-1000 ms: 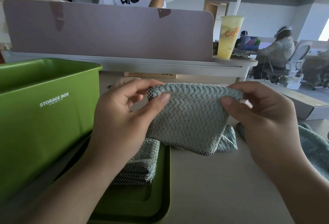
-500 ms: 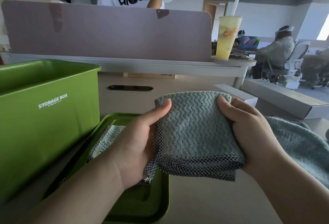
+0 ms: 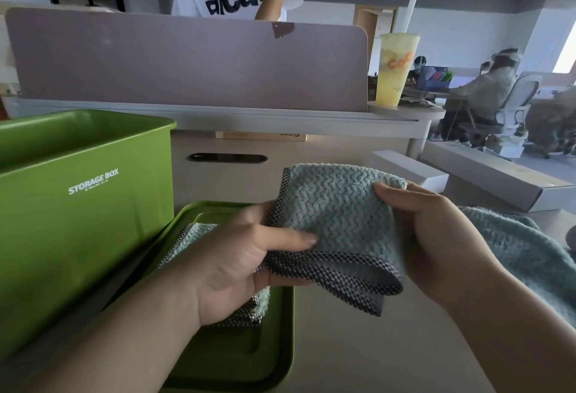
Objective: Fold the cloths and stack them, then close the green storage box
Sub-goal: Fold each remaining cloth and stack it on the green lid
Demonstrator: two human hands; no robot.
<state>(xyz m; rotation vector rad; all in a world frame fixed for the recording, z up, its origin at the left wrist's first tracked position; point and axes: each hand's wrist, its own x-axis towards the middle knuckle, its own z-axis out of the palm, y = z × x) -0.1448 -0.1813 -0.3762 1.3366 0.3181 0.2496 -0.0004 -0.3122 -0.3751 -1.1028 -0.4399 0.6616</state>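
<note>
Both bare forearms reach in from the lower corners and converge. The left hand (image 3: 237, 255) pinches the folded cloth (image 3: 336, 214) at its near left edge, thumb laid flat across the top and fingers underneath. The right hand (image 3: 436, 236) grips the opposite side, thumb on top, fingers curled out of sight below.
</note>
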